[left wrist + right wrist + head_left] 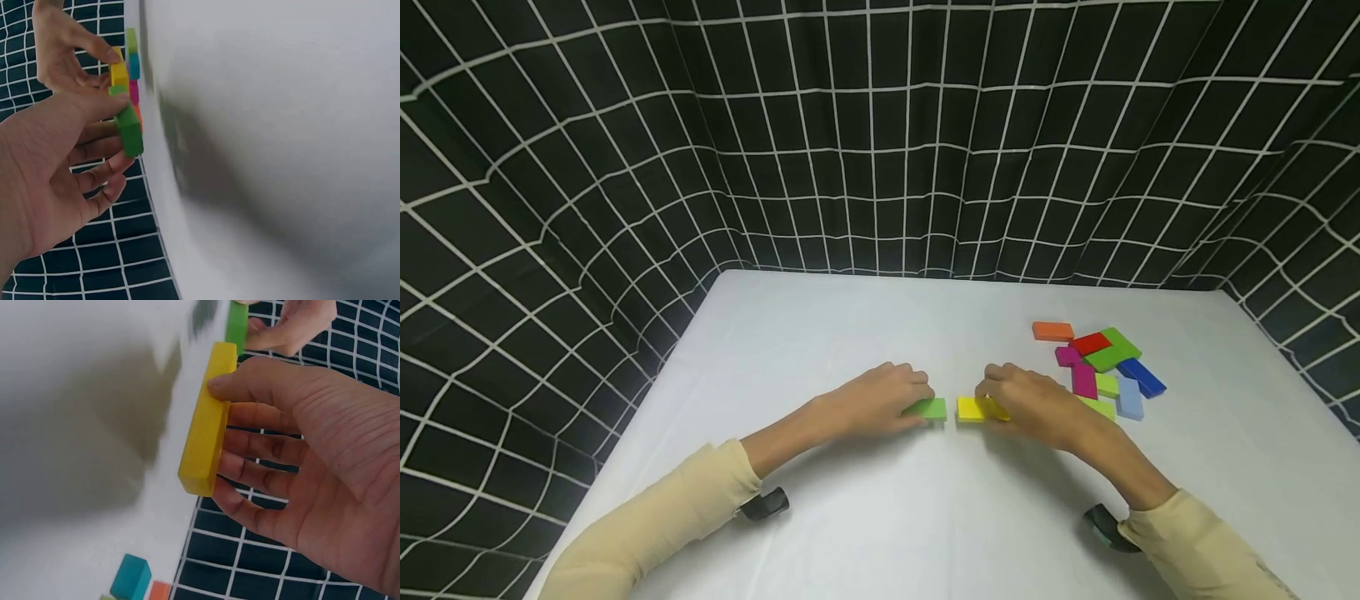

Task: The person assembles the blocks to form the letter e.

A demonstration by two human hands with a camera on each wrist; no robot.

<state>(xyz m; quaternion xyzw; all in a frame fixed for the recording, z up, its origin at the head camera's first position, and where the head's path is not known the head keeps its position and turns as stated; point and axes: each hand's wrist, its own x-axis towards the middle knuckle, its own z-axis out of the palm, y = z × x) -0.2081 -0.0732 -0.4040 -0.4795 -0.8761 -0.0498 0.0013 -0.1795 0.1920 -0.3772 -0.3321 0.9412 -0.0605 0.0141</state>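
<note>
My left hand [883, 402] pinches a green block [934, 409] between thumb and fingers near the middle of the table. Facing it, my right hand [1030, 406] grips a long yellow block [970, 410]. A narrow gap separates the two block ends in the head view. The right wrist view shows the thumb on one face of the yellow block [205, 428] and fingers along its opposite side. In the left wrist view, the thumb presses the green block [130, 132], while the fingers support it from behind.
Right of my right hand lies a loose group of coloured blocks, among them an orange block [1052, 331], a red block [1088, 343], a dark blue block [1142, 378] and a light blue block [1129, 398]. A black gridded curtain [880, 125] encloses the white table [820, 325].
</note>
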